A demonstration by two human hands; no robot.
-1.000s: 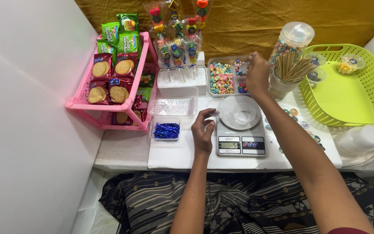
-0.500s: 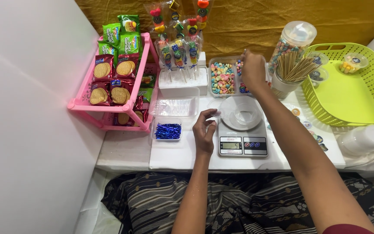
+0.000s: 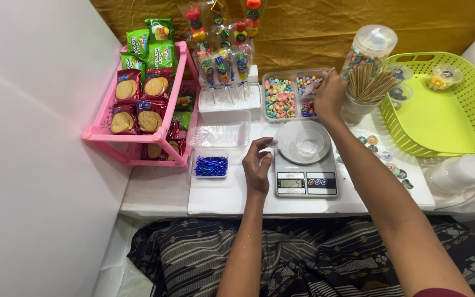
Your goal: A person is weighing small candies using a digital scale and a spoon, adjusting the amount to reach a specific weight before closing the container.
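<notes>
Our right hand (image 3: pixel 328 96) grips a small spoon (image 3: pixel 315 83) over the clear divided tray of coloured candies (image 3: pixel 290 96) at twelve o'clock. Our left hand (image 3: pixel 257 165) pinches the rim of the clear plastic cup (image 3: pixel 308 144), still empty, on the digital scale (image 3: pixel 305 181); filling remains.

I log a white surface (image 3: pixel 160 192) and a mustard-yellow cloth backdrop (image 3: pixel 314 33). Rack (image 3: pixel 100 133): pink, stacked with red and green biscuit packs (image 3: pixel 138 88). Small tray (image 3: pixel 210 165) holds metallic blue twist ties. Compartment box (image 3: pixel 281 99): pastel pink, yellow, blue and white sweets. Scale (image 3: pixel 305 179): grey, clear cup (image 3: pixel 308 146) on top. Basket (image 3: pixel 457 118): lime green. Sticks (image 3: pixel 372 85): pale tan. Lap cloth (image 3: pixel 303 258): black with thin grey stripes.
</notes>
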